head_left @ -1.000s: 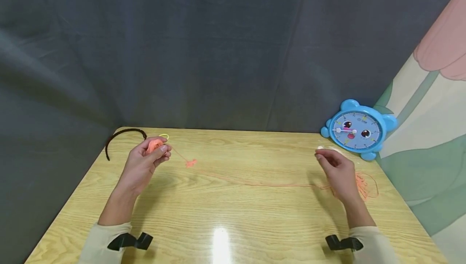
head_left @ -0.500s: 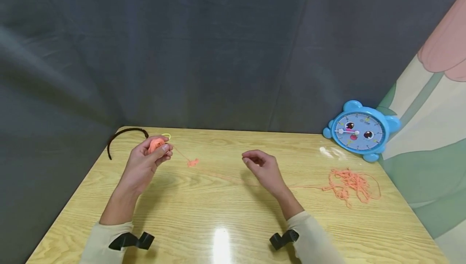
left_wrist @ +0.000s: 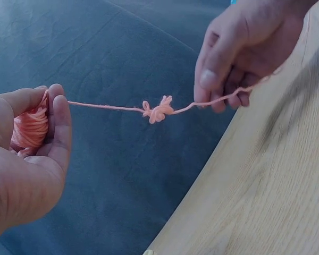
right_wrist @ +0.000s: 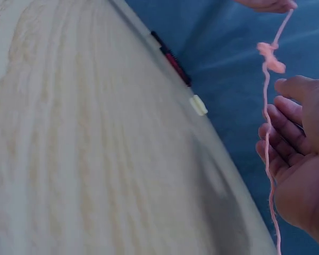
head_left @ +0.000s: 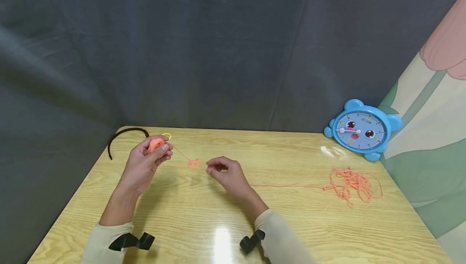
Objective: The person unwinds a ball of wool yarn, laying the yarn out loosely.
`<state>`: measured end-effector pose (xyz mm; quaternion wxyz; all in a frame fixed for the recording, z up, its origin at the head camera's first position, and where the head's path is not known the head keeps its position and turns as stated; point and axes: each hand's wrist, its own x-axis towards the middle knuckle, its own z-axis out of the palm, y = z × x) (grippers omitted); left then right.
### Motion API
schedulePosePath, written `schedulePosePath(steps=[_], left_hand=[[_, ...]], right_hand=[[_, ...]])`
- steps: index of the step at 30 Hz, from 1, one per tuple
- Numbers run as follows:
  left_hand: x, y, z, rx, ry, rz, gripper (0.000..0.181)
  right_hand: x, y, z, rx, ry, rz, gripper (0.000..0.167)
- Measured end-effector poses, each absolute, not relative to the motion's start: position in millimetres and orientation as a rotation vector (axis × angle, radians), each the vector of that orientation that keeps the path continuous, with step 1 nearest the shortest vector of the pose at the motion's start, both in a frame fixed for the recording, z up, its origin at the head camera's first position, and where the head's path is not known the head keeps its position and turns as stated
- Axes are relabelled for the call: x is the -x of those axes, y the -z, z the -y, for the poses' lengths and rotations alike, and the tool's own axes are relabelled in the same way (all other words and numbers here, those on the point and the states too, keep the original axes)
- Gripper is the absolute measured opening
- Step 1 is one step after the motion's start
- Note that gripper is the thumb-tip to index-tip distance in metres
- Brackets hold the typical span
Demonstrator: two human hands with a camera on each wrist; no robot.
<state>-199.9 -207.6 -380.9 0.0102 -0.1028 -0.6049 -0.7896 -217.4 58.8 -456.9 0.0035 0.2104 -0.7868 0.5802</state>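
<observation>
A small wound ball of coral yarn (head_left: 155,144) sits in my left hand (head_left: 140,171), gripped between thumb and fingers. From it a strand runs right to a small knotted tangle (left_wrist: 158,110) hanging in the air. Close to the right of that tangle is my right hand (head_left: 229,175), its fingers loosely curved and thumb apart from them. In the right wrist view the yarn strand (right_wrist: 267,159) passes alongside the fingers, without a visible pinch; whether it touches them I cannot tell. The strand carries on to a loose heap of coral yarn (head_left: 351,183) on the table's right.
At the table's back left lies a dark curved band (head_left: 125,129), with a yellow ring (head_left: 167,136) behind my left hand. A blue animal-shaped clock (head_left: 360,130) leans at the back right. Behind the wooden table (head_left: 189,223) hangs a dark curtain (head_left: 218,53).
My right hand has swept left from beside the yarn heap to near the knotted tangle. Its thumb and fingers have parted somewhat. My left hand keeps holding the ball in place.
</observation>
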Motion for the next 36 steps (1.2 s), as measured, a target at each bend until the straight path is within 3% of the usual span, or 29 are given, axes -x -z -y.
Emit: schedulePosePath(steps=[11, 36], left_hand=[[200.3, 379.9, 208.2, 0.342, 2.462, 1.876, 0.018], [198.3, 376.5, 215.3, 0.291, 2.479, 1.842, 0.018]], right_hand=[[217.5, 464.7, -55.1, -0.606, -1.765, 2.511, 0.012], [207.9, 432.0, -138.6, -0.460, -1.855, 2.390, 0.024]])
